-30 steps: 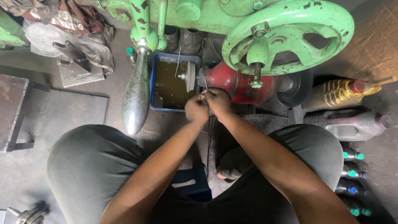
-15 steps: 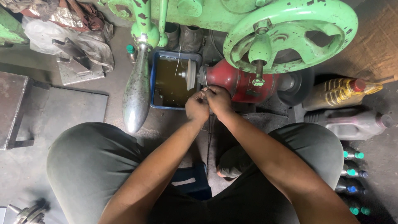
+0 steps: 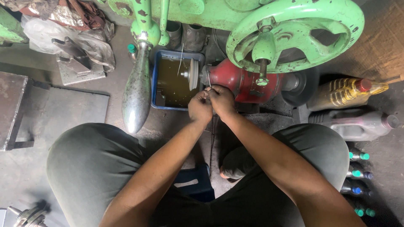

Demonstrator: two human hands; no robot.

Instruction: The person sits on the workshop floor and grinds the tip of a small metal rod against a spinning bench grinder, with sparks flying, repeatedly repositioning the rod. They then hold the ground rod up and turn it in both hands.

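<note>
My left hand (image 3: 199, 107) and my right hand (image 3: 222, 99) are pressed together in front of me, both pinching a thin metal wire (image 3: 208, 80) that sticks up from my fingertips. The wire tip stands just right of a small pale grinding wheel (image 3: 193, 74) mounted on a red motor (image 3: 244, 82). Behind the wheel lies a blue tray (image 3: 156, 80) filled with murky brown liquid. My knees in grey trousers spread to both sides, and I sit on a low blue stool (image 3: 194, 183).
A green machine with a large handwheel (image 3: 294, 29) overhangs the motor. A shiny metal lever handle (image 3: 136, 92) hangs at the left. A yellow oil bottle (image 3: 347, 91) and a grey jug (image 3: 357, 125) lie at right, small capped bottles (image 3: 358, 173) below. A metal plate (image 3: 12, 109) sits left.
My hands stay joined on the wire and have shifted very slightly toward the wheel. Little else has moved.
</note>
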